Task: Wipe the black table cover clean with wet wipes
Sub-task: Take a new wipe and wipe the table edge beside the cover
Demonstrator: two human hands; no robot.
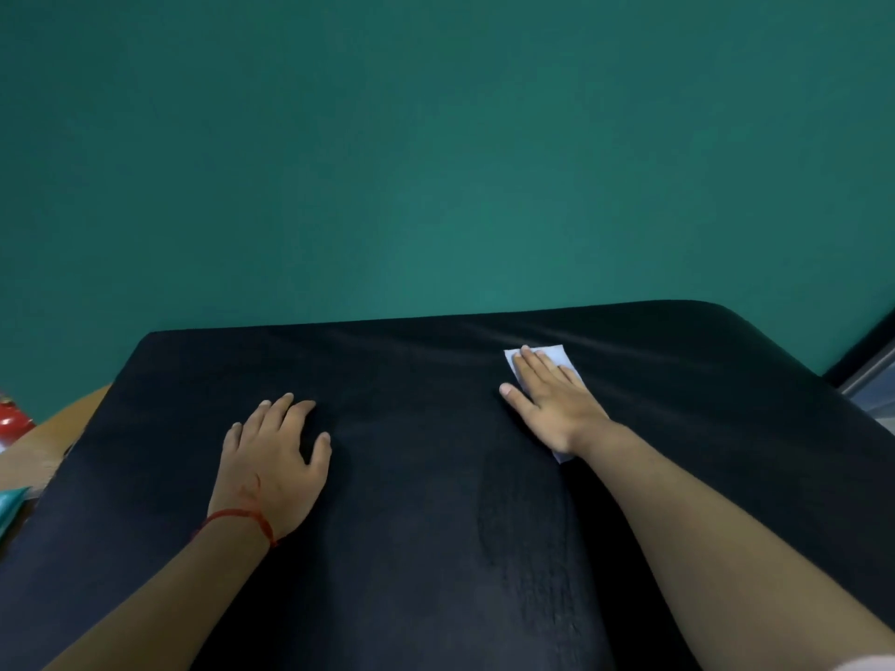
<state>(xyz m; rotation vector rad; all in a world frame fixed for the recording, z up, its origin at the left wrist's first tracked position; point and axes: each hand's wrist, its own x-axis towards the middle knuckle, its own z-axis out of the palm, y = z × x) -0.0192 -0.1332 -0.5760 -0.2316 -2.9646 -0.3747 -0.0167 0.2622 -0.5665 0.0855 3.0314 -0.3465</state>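
The black table cover (411,477) fills the lower half of the view, with soft creases near its far edge. A white wet wipe (557,355) lies flat on it toward the far right. My right hand (552,404) presses on the wipe with straight, spread fingers; the wipe shows beyond the fingertips and a corner peeks out under the wrist. My left hand (273,457) rests on the bare cover at centre left, fingers slightly bent, holding nothing. A red thread circles the left wrist. A faint damp streak (523,535) marks the cover behind the right hand.
A teal wall (436,162) rises right behind the table's far edge. At the left, bare wooden tabletop (53,428) shows beside the cover, with a red object (14,418) and a teal packet (9,506) at the frame edge. A dark frame (867,351) stands at the right.
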